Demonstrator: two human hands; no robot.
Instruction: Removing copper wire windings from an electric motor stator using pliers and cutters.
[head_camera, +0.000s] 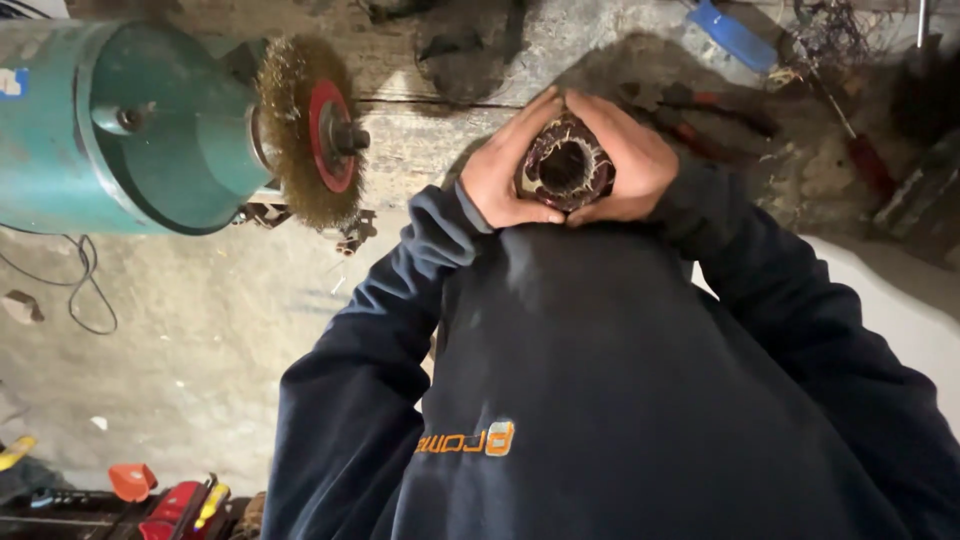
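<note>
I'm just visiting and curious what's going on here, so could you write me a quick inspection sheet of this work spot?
Surface: dusty concrete floor.
Job's things: ring-shaped wound metal part, dark, hollow in the middle.
Clutter: blue tool, red-handled tools, red and orange items low left.
Grippers: left hand and right hand clasp the ring from both sides.
Cables: thin wire on the floor at left.
Surroundings: green bench grinder with wire brush wheel.

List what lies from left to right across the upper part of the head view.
Teal bench grinder motor housing → brass-coloured wire wheel with red hub → left hand → dark hollow wound cylinder held between both hands → right hand → blue flat tool handle.
</note>
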